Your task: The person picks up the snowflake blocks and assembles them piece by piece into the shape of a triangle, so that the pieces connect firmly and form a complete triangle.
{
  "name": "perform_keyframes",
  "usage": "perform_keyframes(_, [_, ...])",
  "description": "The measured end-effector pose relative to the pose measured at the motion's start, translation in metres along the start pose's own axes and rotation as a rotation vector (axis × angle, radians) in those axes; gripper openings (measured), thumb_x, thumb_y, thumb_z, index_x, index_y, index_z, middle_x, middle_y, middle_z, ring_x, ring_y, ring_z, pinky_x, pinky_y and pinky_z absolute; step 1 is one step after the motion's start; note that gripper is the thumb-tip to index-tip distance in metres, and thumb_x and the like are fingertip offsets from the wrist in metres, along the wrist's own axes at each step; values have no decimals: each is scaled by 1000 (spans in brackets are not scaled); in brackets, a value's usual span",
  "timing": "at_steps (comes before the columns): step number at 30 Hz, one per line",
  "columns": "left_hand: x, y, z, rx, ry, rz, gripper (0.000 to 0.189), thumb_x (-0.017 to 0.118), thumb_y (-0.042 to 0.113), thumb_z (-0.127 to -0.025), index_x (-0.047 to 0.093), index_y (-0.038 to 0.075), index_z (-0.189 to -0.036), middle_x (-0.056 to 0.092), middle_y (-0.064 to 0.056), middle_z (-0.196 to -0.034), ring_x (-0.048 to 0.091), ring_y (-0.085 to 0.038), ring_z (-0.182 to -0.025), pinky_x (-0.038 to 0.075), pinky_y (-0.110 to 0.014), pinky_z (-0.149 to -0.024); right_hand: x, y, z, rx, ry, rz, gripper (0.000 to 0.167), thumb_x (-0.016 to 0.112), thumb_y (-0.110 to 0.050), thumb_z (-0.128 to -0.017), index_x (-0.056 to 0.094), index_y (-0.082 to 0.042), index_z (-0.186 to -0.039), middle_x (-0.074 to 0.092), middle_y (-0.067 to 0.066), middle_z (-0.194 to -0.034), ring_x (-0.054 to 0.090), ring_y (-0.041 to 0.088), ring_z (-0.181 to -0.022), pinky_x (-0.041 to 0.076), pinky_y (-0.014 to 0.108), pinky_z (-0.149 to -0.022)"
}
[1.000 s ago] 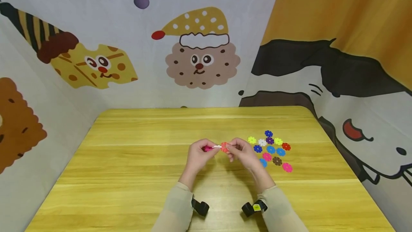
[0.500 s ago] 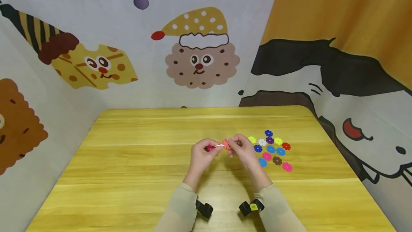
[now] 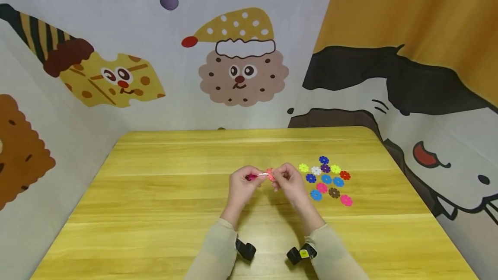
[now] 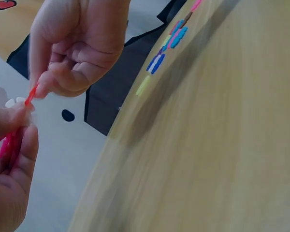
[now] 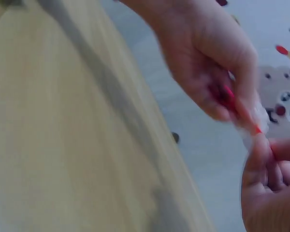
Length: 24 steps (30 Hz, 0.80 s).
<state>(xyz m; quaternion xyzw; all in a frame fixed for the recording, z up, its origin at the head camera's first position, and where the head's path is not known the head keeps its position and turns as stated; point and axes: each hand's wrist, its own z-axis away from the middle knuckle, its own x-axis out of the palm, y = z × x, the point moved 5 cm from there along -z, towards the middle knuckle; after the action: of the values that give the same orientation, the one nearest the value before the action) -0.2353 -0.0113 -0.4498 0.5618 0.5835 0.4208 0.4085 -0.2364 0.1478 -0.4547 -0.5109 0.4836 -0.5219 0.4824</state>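
Note:
Above the middle of the table, my left hand (image 3: 241,188) pinches a white notched flower disc (image 3: 263,174), joined or pressed against a pink disc (image 3: 251,177) mostly hidden in its fingers. My right hand (image 3: 292,185) holds an orange-red flower disc (image 3: 269,172) between thumb and finger. The orange-red disc meets the white one edge to edge; whether their slots interlock cannot be told. In the left wrist view, the orange-red disc (image 4: 32,94) is seen edge-on between both hands. Fingertips cover much of the white disc (image 5: 262,116) in the right wrist view.
Several loose flower discs lie flat right of my hands, among them a brown disc (image 3: 334,192), a red disc (image 3: 345,175) and a white disc (image 3: 316,170). The wooden table (image 3: 155,193) ends at a printed cloth (image 3: 155,25). Each wrist wears a black camera (image 3: 246,249).
The orange-red disc in my right hand tilts and shifts slightly against the white disc. Both hands stay close together in nearly the same place. The loose discs lie unmoved.

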Motion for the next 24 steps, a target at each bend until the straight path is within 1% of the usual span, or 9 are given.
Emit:
perform_keyframes(2, [-1, -1, 0, -4, 0, -6, 10, 81, -3, -77, 72, -3, -76, 70, -16, -77, 59, -12, -57, 47, -18, -51, 2, 2, 1, 6, 14, -24, 8, 59, 5, -95, 53, 5, -90, 58, 7, -75, 56, 13, -59, 51, 21, -54])
perform_keyframes(5, [-3, 0, -1, -12, -7, -39, 10, 82, 0, -78, 72, -1, -77, 69, -11, -75, 56, -9, -59, 46, -18, -52, 4, 5, 1, 21, 19, -61, 8, 58, 4, -96, 53, 4, -90, 58, 7, -75, 57, 13, -59, 52, 22, -56])
perform_keyframes(8, [-4, 2, -3, -20, -34, -101, 9, 82, 6, -80, 74, 3, -82, 67, -7, -76, 54, -10, -63, 45, -20, -54, 4, 6, -1, 28, 19, -89, 7, 60, 2, -95, 55, 2, -90, 59, 6, -77, 58, 13, -61, 54, 23, -59])
perform_keyframes(11, [-4, 4, -3, -34, -80, -162, 19, 84, 12, -80, 74, 5, -95, 69, -5, -89, 59, -13, -75, 51, -24, -63, 2, 8, -3, 43, 30, -106, 9, 61, 1, -95, 57, -1, -87, 58, 4, -76, 56, 12, -63, 52, 23, -60])
perform_keyframes(14, [-1, 3, -4, -40, -122, -228, 35, 87, 17, -77, 73, 8, -108, 69, -5, -107, 63, -17, -92, 55, -29, -77, 1, 9, -3, 54, 41, -107, 13, 62, -1, -95, 58, -5, -83, 57, 2, -74, 53, 11, -63, 47, 21, -59])
perform_keyframes(15, [0, 4, -5, -30, -131, -247, 39, 88, 19, -76, 73, 8, -110, 69, -5, -110, 63, -18, -96, 55, -31, -81, 1, 9, -4, 56, 41, -114, 15, 61, -1, -95, 57, -6, -82, 56, 2, -73, 52, 10, -63, 46, 21, -59])
perform_keyframes(18, [3, 4, -6, -6, -146, -278, 40, 90, 20, -73, 73, 10, -109, 68, -4, -111, 63, -19, -100, 54, -32, -85, 3, 9, -2, 54, 29, -128, 17, 61, -2, -95, 58, -8, -80, 57, 0, -71, 52, 9, -64, 44, 21, -60])
perform_keyframes(21, [4, 4, -7, 8, -144, -263, 36, 90, 17, -73, 74, 9, -104, 69, -3, -106, 63, -19, -97, 54, -33, -83, 5, 9, -1, 55, 12, -141, 18, 60, -3, -96, 58, -9, -79, 57, -1, -72, 52, 8, -65, 43, 22, -62])
perform_keyframes(24, [2, 4, -7, -3, -131, -255, 32, 89, 15, -73, 74, 10, -101, 68, -2, -104, 63, -18, -94, 54, -31, -81, 4, 9, -1, 54, -4, -135, 16, 60, -5, -96, 59, -9, -81, 57, -1, -75, 52, 9, -67, 43, 22, -63])
